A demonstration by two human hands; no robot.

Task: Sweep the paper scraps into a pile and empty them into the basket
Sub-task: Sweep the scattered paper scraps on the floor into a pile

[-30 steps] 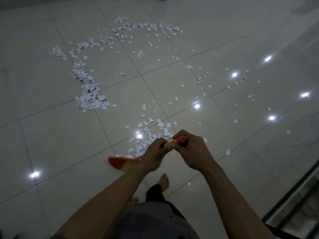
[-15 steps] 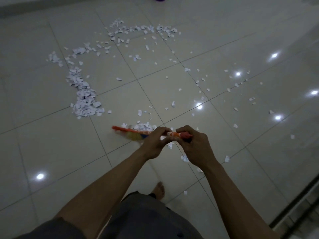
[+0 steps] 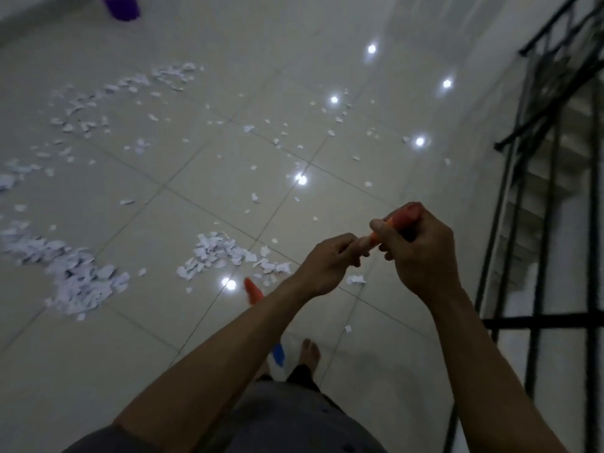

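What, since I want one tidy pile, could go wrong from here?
With left hand and right hand gripping the broom handle, a hard stroke could scatter the small heap instead of joining the bigger heap. Loose scraps lie toward the stair railing; a flick could send them through it.

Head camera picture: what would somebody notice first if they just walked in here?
White paper scraps are scattered all over the shiny tile floor, with the thickest heap at the left edge and a smaller heap mid-floor. In front, the left hand and right hand both grip an orange broom handle. A purple container sits far off at the top left.
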